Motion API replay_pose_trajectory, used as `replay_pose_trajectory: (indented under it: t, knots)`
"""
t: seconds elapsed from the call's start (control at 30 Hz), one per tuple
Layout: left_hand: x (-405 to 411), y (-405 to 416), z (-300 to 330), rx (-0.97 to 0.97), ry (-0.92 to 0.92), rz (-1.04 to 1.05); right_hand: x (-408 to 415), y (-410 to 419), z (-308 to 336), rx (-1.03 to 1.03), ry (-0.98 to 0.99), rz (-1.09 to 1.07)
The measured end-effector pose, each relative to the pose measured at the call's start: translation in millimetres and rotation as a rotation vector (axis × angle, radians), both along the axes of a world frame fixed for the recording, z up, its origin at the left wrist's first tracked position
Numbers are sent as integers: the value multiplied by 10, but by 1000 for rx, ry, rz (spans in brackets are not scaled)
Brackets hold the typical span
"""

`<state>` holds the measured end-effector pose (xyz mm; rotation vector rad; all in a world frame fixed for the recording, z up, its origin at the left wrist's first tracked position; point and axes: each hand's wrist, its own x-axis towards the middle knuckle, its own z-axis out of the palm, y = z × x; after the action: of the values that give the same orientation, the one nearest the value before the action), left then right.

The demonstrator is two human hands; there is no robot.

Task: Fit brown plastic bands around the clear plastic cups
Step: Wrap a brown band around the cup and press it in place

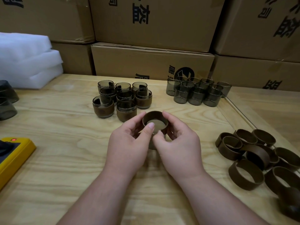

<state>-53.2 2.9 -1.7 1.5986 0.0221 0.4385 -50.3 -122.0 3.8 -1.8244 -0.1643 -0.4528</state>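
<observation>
At the table's middle, my left hand and my right hand both hold one clear cup with a brown band around its upper part. My fingers curl round the band from each side, and my left thumb rests at the rim. Several cups fitted with bands stand grouped just behind my hands. Bare smoky clear cups cluster at the back right. Loose brown bands lie piled at the right.
The wooden table carries a yellow device with a red light at the left edge, two dark cups beyond it, and white foam sheets at the back left. Stacked cardboard boxes wall off the back.
</observation>
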Motion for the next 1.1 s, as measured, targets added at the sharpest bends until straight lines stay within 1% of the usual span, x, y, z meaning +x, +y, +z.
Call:
replay_pose_trajectory:
  t: [0.2, 0.57, 0.73, 0.87, 1.03, 1.1]
  knots:
    - [-22, -1, 9, 115, -4, 45, 16, -28, -14, 26, 56, -22]
    - [-35, -4, 31, 228, -3, 81, 13, -15, 22, 26, 98, -68]
    - [-20, -14, 21, 243, 6, 80, 23, -4, 16, 55, 129, -82]
    - [4, -4, -20, 225, 71, 62, 44, -10, 13, 57, 160, -86]
    - [45, 24, -51, 194, 141, 41, 74, -25, 13, 31, 213, -51]
    - [40, 26, -50, 198, 155, 42, 75, -39, 6, -11, 215, -32]
